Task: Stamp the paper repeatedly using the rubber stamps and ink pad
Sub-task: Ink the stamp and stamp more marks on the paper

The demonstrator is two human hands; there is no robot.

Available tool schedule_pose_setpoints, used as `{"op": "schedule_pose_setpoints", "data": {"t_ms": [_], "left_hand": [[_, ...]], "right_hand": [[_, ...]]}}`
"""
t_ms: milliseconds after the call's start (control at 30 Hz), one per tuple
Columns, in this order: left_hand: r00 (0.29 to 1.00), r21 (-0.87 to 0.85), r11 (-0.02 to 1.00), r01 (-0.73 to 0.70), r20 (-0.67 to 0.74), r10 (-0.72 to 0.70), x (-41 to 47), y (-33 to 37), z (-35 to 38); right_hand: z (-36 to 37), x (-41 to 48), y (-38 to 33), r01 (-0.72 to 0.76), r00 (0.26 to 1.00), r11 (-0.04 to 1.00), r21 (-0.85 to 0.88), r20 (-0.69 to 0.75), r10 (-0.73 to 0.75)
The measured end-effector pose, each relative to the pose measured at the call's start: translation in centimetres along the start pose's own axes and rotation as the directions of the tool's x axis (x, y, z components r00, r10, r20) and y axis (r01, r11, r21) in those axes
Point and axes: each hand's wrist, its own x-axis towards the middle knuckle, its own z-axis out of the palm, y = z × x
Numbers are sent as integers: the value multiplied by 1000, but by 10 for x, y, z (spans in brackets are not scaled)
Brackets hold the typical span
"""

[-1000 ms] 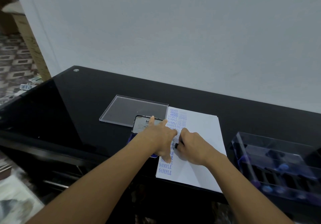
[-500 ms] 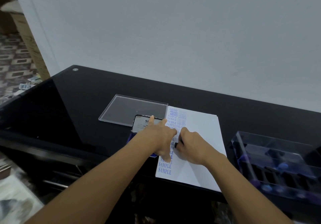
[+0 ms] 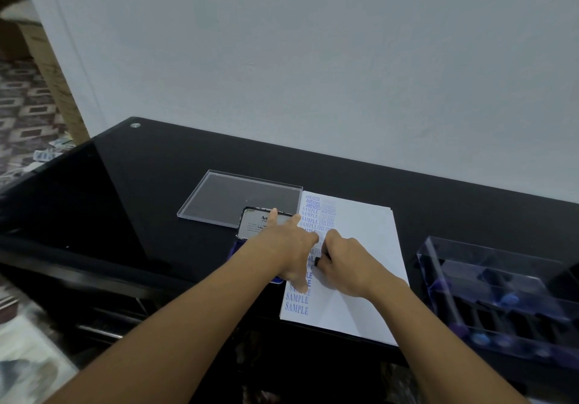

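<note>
Little has changed in the past second. Near the left edge of the paper, the right hand still grips a small black stamp against the sheet. The left hand, fingers spread flat, holds the paper down, reaching over the ink pad just left of it. The nearest blue rows read "SAMPLE", those at the far end "AMENDED". The ink pad shows "Art".

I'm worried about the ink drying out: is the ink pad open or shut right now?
Open. The ink pad has its labelled lid tipped up beyond the left hand, and its blue base shows under that hand.
</note>
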Motion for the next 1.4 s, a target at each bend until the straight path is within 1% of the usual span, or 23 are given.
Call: {"op": "schedule_pose_setpoints", "data": {"t_ms": [300,500,667,733,800,833,900,967,1133,1233,1400], "left_hand": [[1000,-5,1000,1,1,-1,-1,0,0],[1000,-5,1000,-1,-21,1,-2,0,0],[1000,-11,1000,-4,-9,4,-5,1,-2],[1000,-20,1000,-13,-3,13,-8,2,-4],[999,-82,996,-24,-33,22,-12,1,-7],[998,-136,990,-28,-65,20,-15,0,-9],[988,-221,975,-37,-153,3,-23,-4,-13],[976,-266,963,-38,-219,-22,-30,-10,-16],[947,-383,924,-13,-300,-112,-39,-28,-18],[942,-387,922,27,-298,-153,-42,-35,-18],[945,-381,923,61,-275,-176,-44,-39,-13]], "right_hand": [[-2,-5,-5,10,1000,1000,-11,-5,-10],[-2,-4,-4,9,1000,1000,20,-4,-9],[-5,-4,-1,-17,1000,998,58,-6,17],[-11,-4,4,-36,994,987,159,-94,51],[-22,-5,7,-43,965,958,283,-238,114],[-29,-6,9,-43,945,944,328,-294,145],[-41,-7,12,-42,919,923,382,-349,186],[-50,-9,15,-39,914,918,395,-357,193],[-60,-12,21,-1,915,914,405,-368,164],[-59,-14,22,7,924,910,414,-351,153],[-55,-15,21,-5,928,900,435,-333,166]]}}
